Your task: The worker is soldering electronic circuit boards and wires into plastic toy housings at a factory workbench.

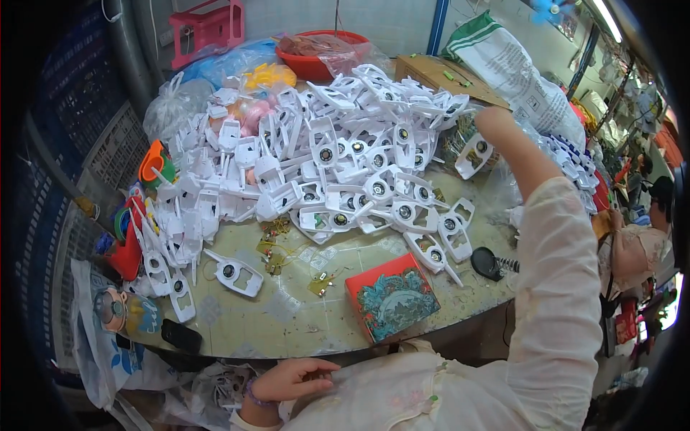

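Head view: right hand [496,125] at a white plastic casing [473,156], right side of the heap [379,189] on the counter [287,332]; fingers hidden, cannot tell whether its grip is clenched. Left hand [291,380] near the lap, grip slack, released.

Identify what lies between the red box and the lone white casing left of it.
In the head view, a small circuit board lies between the casing and the box.
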`<state>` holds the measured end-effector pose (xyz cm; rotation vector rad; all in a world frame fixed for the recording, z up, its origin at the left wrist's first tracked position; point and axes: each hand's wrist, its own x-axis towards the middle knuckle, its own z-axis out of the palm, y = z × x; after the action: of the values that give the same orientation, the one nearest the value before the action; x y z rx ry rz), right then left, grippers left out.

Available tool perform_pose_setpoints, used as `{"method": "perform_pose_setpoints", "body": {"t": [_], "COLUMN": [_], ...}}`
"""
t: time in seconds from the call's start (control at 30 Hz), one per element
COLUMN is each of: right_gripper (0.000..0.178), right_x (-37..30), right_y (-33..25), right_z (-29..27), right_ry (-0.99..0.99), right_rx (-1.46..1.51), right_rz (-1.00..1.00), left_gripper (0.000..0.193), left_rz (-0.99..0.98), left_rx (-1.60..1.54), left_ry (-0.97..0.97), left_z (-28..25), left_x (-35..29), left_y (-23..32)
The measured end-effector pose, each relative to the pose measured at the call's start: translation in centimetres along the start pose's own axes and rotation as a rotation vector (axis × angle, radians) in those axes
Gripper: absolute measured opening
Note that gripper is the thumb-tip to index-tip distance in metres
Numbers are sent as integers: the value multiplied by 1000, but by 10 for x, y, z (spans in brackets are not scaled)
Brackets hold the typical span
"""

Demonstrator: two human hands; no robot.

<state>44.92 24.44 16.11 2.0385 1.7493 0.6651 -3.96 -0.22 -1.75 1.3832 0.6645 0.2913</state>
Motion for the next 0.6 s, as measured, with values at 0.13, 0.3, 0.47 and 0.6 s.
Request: {"method": "perform_pose_setpoints", "body": {"t": [0.13, 0.3, 0.47, 0.6], "right_gripper": [9, 6, 3, 7], "right_x": [-43, -122, -179, -176], "right_y": [-14, -65, -110, -132], "right_z": [-77, -140, -160, -134], "right_ry": [208, 609, 358, 211], "right_rx": [-41, 289, 340, 219], "right_rz": [-191, -640, -897, -959], "left_gripper": [28, 78, 88, 54], "left_rz": [194, 632, 346, 101], "left_rx": [-12, 47, -382, -560], "left_ry": [44, 507, 179, 156], "left_z": [-9, -27, -16, 17], "left_x": [13, 65, 73, 56], "left_y": [32, 71, 79, 72]}}
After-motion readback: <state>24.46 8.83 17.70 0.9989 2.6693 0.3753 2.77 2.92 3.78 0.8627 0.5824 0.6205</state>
